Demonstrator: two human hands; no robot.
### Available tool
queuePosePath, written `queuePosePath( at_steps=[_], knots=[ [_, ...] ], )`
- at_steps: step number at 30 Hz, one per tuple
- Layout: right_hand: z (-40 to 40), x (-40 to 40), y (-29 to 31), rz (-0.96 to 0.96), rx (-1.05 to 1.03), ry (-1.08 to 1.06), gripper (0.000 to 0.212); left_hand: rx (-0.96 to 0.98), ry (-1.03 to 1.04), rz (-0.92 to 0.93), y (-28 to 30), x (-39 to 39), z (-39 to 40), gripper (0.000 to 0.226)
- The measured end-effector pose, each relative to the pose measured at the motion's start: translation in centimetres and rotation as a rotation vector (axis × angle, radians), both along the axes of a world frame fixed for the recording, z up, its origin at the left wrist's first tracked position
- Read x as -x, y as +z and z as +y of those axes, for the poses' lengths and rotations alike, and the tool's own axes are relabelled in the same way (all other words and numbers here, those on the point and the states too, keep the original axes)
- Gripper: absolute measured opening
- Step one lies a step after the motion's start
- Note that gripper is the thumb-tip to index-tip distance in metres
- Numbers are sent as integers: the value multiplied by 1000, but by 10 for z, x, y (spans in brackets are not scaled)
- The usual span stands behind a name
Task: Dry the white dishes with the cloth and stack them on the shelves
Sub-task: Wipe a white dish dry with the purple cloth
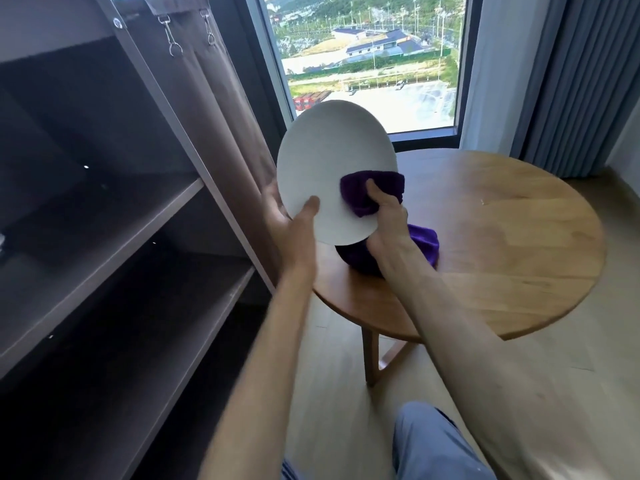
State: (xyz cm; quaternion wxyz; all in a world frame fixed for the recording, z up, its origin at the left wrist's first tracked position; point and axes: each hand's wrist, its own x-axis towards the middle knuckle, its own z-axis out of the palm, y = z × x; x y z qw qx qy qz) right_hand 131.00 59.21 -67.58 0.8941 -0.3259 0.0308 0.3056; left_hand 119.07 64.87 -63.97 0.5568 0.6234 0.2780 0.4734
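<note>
Left hand [294, 230] holds one plate [332, 171] (white), right hand [388, 216] pressing one cloth [374, 192].

White plate [325, 161] upright, held above table edge; purple cloth [374, 195] wrapping its right rim.

Both forearms are bare, with no sleeves, watch or rings showing. Light blue trousers [433, 445] cover the legs at the bottom.

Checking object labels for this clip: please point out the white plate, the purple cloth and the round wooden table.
white plate [329, 157]: head view, centre of its face.
purple cloth [384, 183]: head view, bunched part pressed on the plate.
round wooden table [512, 237]: head view, bare top.
</note>
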Motion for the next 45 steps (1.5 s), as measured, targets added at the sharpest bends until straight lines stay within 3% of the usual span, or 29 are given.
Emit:
queuePosePath(
  at_steps=[2,5,9,12,15,18,21,24,27,32,36,39,42,45],
  knots=[
    [7,8,-2,44,-14,-8,45,51,18,-1,-20,-6,-32,61],
    [-3,3,-10,-40,41,23,44,24,25,51,-31,2,-20,52],
    [-15,-11,-9,-78,56,1,44,-150,-181,223,5,16,23,43],
    [0,-1,-5,13,-7,-33,43,-62,-67,21,-2,3,3,46],
    [8,10,-11,51,-25,-8,46,77,35,-13,-24,-3,-26,55],
    [-4,-2,-16,-43,54,3,46,1,-68,169,-16,11,13,49],
    [-13,-18,-17,-154,59,-13,30,-121,-284,313,12,24,49,44],
    [1,-6,-14,-40,22,-60,39,8,-89,61,-1,16,19,55],
    [6,7,-21,-9,15,-7,45,97,62,-27,-37,10,-19,46],
    [-16,-27,-13,-459,379,253,37,-16,21,85,-6,23,22,47],
    [-14,-36,10,-603,337,135,30,-132,-48,107,23,27,26,47],
    [-6,-25,9,-413,164,34,29,-76,65,-31,12,26,12,45],
    [-3,-3,-8,-191,95,25,28,158,112,-247,-20,19,-25,53],
    [-15,-5,-17,-258,154,81,22,98,133,-185,-32,20,-35,59]
  ],
)
